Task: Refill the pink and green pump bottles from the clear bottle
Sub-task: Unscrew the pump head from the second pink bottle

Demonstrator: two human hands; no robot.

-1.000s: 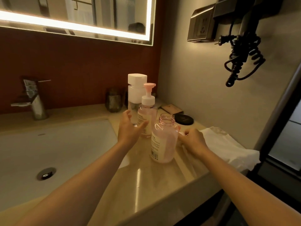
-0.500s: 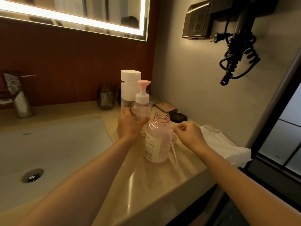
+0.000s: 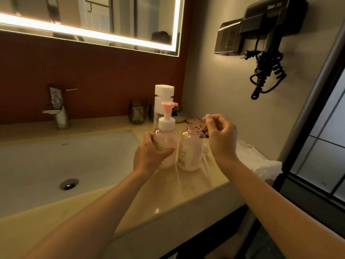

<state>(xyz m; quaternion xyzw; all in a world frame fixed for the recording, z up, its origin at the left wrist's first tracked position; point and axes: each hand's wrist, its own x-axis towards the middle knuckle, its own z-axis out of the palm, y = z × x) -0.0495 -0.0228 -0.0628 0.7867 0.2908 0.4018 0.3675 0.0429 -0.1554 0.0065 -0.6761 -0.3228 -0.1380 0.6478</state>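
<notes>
Now the left hand point(image 3: 149, 156) grips the pink pump bottle point(image 3: 166, 135), brought closer, just beside the clear bottle point(image 3: 190, 152) on the worktop point(image 3: 186, 187). The right hand point(image 3: 222, 139) has risen above that bottle's open mouth, pinching a thin thing point(image 3: 204, 124) I cannot make out. Both bottles are upright between the hands, with pale pink liquid inside.

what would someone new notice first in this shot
The left hand grips a pink pump bottle at centre, while the right hand hovers, fingertips pinched, at an uncapped bottle's mouth beside it. Above glows the mirror's light strip; a black hair dryer hangs on the right wall.
</notes>
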